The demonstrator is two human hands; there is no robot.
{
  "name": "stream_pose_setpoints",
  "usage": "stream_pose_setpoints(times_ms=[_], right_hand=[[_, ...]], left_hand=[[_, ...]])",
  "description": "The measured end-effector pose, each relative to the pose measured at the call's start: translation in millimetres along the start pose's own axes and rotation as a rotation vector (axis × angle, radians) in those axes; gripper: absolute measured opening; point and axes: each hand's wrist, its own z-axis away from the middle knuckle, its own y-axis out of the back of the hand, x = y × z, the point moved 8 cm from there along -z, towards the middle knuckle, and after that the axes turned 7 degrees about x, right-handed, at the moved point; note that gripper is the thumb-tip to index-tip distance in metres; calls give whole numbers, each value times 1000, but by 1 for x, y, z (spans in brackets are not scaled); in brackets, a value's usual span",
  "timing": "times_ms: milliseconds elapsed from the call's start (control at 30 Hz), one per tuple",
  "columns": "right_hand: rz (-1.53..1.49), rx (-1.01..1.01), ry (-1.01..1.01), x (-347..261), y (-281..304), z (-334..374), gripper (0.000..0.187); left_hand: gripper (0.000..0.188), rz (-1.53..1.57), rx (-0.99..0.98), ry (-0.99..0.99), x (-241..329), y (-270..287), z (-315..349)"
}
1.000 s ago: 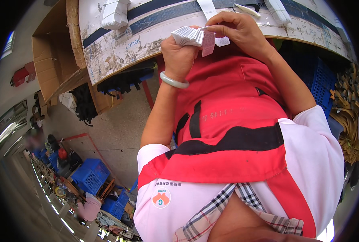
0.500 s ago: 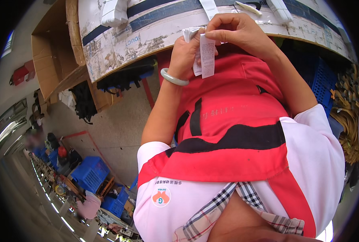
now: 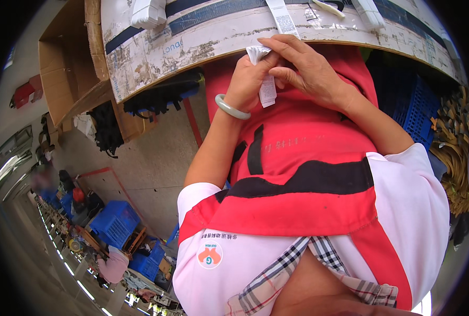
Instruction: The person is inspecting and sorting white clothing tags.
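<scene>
My left hand, with a pale bangle at its wrist, is closed around a small stack of white printed fabric labels. Folded label ends stick out above its thumb, and the printed ends hang below the fingers. Against it rests my right hand, fingers stretched over the top of the left one and thumb apart from them. Its fingertips are beside the upper label ends, and some of its fingers are hidden. Both hands are just in front of the worktable edge, above my red apron.
On the worn, taped worktable lie a printed label strip, two white bundles and a pale slim tool. A cardboard box stands at the left. Blue crates and brown strips are at the right.
The right hand has let go of the single label it was pinching up in front and has come down against the left hand. The left hand keeps hold of the stack.
</scene>
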Motion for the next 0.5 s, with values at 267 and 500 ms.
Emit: stream_pose_setpoints(times_ms=[267,500], right_hand=[[-286,-226,-192,8,12,-14,42],[-492,-179,-364,33,7,-6,8]], left_hand=[[8,-178,-87,-15,6,-11,16],[15,-262,-189,72,-9,-22,19]])
